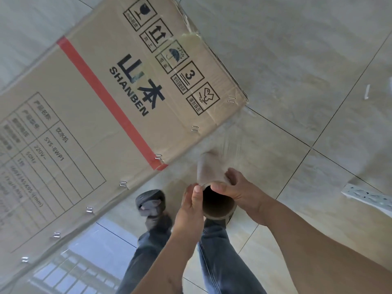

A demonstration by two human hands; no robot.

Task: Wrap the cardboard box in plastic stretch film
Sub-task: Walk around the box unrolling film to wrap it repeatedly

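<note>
The cardboard box (101, 107) fills the upper left and left of the frame, standing on the tiled floor (297, 60), and its long stapled edge runs on a diagonal from the lower left up to the corner at the middle right. I read clear film already lying over the face near the top corner, where it wrinkles, and along the lower left where it catches window reflections. The roll of stretch film (212, 177) sits just below and right of that edge, near the centre of the frame, its long axis pointing away from me toward the box corner, with its open cardboard core facing up at the camera. A blurred sheet of film (231, 141) stretches from the roll up toward the box corner. My right hand (239, 187) is clamped on the near end of the roll, thumb hooked over the core rim and fingers curled round the outside. My left hand (188, 204) lies against the left side of the same end with its fingers fairly straight, thumb tip at the rim; I judge it is steadying, not gripping. Both hands are equally near the box, which lies up and to the left of them. I judge the next move depends on carrying the roll round the corner at the middle right while keeping the film taut. Below the hands I see 2 legs in jeans and 1 dark shoe (150, 201).
</note>
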